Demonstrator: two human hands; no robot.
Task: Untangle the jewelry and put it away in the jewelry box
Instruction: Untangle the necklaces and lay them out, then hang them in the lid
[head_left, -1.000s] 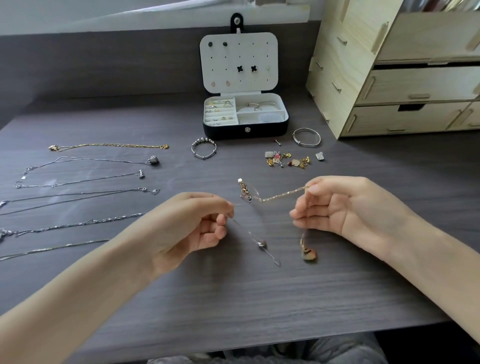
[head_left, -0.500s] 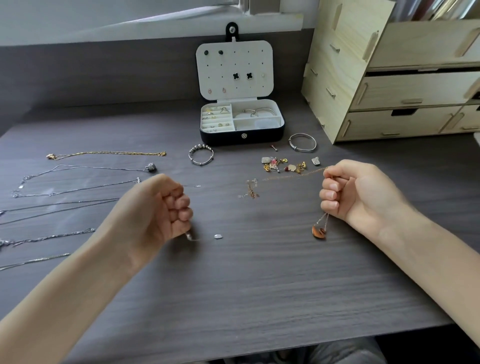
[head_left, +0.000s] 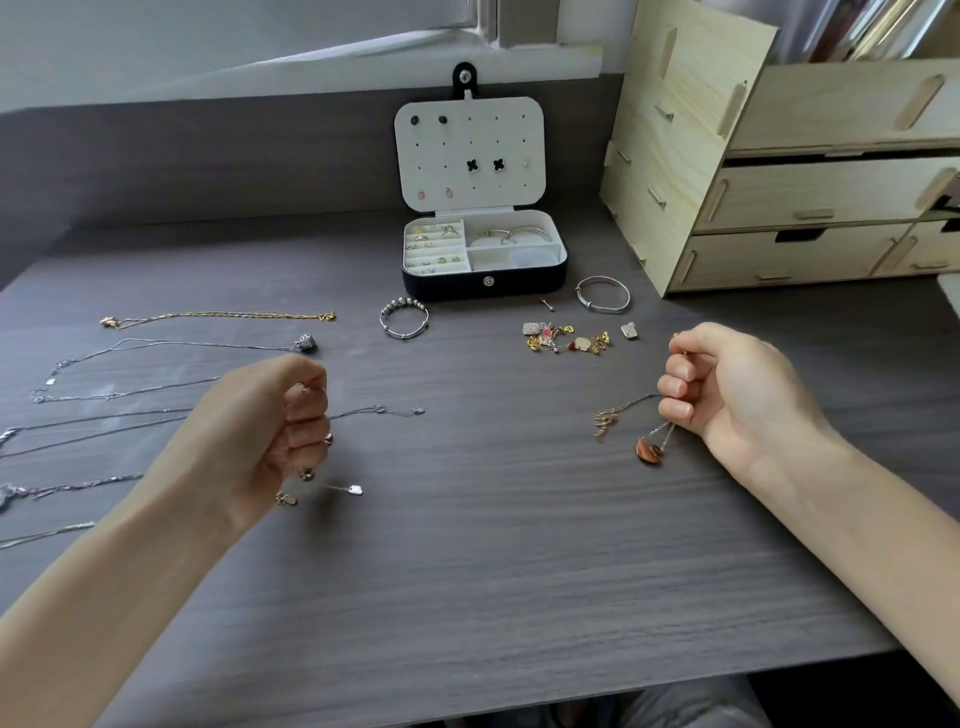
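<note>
Left hand (head_left: 270, 431) gripping chain (head_left: 355, 489), right hand (head_left: 727, 384) gripping pendant necklace (head_left: 649, 451), farther apart

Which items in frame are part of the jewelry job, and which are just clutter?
Job: left hand and right hand, each with a grip on chains; brown pendant; box; laid-out necklaces; bracelet; bangle; charms.
Lying about: wooden drawers; sill.
</note>
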